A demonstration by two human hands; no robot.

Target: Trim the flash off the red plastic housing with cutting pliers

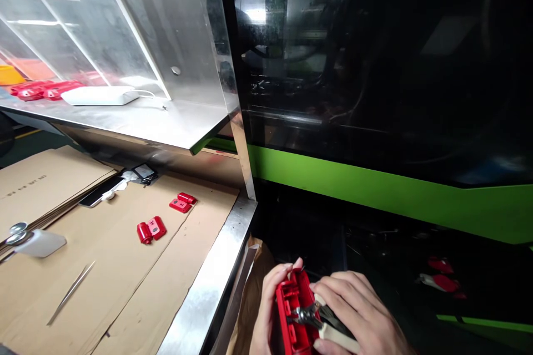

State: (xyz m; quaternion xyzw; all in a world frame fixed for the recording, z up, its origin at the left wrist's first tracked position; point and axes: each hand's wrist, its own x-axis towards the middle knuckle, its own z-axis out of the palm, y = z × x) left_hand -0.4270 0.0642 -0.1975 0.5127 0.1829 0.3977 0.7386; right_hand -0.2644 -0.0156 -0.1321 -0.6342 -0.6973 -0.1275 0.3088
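Cutting off both wrists, the lower edge of the view leaves only the upper parts of two hands to be seen at 6 o'clock. A red plastic part [291, 313], ribbed and boxy with open cavities, is held upright there, off the worktop's edge and over a dark floor. The left hand [266, 310] is wrapped round its left side, fingers [287, 270] curled over the top and clamped on it. The right hand [358, 310] is closed on a pair of cutters [316, 316] with shiny metal tips and pale handles; the tips are laid against the part's inner face, though whether they bite into it cannot be made out. The handles are largely hidden beneath the fingers.

At 9 o'clock, the steel-edged worktop [208, 288] is covered with flat brown cardboard [125, 277]. Two small red hinged pieces [151, 229] [182, 202] are lying on it, well apart from the hands. One thin metal strip, possibly tweezers [70, 291], is seen at 8 o'clock, and a phone [97, 193] lies further back. A pale object with round metal caps [29, 238] is partly cut off at the left edge.

At 11 o'clock, a scratched clear panel [125, 22] blurs a white slab [100, 95] and more red parts [41, 90] on a steel shelf [166, 122]. At 3 o'clock, a dark glossy machine with a green band [375, 188] is seen; two red shapes [441, 274] below it are too dim to identify.
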